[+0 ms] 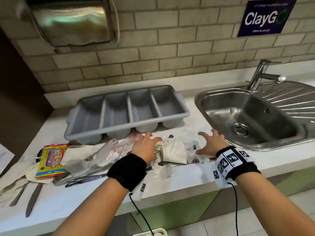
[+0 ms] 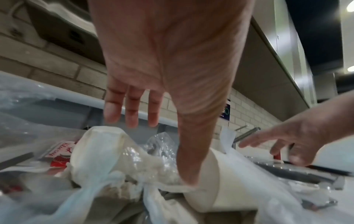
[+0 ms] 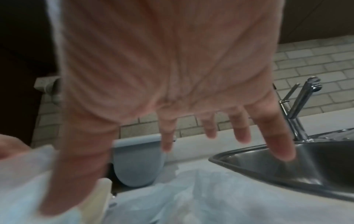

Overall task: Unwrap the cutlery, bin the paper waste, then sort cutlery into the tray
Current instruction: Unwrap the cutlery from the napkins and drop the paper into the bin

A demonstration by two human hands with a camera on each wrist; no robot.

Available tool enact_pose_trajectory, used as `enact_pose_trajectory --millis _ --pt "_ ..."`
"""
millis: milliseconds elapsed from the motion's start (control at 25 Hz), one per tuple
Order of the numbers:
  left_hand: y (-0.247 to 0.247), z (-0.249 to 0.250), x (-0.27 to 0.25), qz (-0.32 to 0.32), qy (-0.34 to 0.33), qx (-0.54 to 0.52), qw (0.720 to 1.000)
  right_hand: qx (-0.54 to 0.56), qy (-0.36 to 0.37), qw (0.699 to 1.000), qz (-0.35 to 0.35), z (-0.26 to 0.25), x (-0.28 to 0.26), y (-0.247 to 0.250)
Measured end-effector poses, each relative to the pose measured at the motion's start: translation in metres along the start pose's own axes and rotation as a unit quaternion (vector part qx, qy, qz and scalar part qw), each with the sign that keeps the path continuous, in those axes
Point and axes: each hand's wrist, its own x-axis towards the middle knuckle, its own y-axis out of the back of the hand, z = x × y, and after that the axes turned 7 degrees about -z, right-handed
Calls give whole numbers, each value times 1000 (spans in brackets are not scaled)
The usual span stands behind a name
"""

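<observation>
Early stage, by my read: nothing sorted yet. Far left on the white tabletop [image 1: 170, 174], bare knives [image 1: 33, 199] lie beside crumpled napkins and a yellow snack packet [image 1: 51, 161]. Grey four-slot tray [image 1: 127, 114] behind, no cutlery visible in it. Left hand [image 1: 146, 147], grip spread, thumb pressing a wrapped cutlery bundle [image 1: 173, 153] amid clear plastic. Right hand [image 1: 210, 143], grip spread, hovers just beside. Steel sink [image 1: 252, 116] and tap [image 1: 262, 74] right. Brick-tile wall, towel dispenser [image 1: 71, 21], purple sign [image 1: 265, 16]. Bin not clearly seen

A white counter [image 1: 179, 178] carries a grey tray [image 1: 126, 113], crumpled wrappers [image 1: 173, 150], loose knives [image 1: 32, 201] and a snack packet [image 1: 51, 160].
</observation>
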Motion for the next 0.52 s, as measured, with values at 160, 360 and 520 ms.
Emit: enact_pose_trajectory --millis 160,360,520 --pt "-4 4 11 -60 21 54 997 -88 16 984 -154 3 24 11" --pt "-4 0 26 -42 19 -29 999 -99 49 990 -92 10 48 -4" --pt "0 1 26 -13 31 -43 999 -90 65 992 -51 5 56 -6"
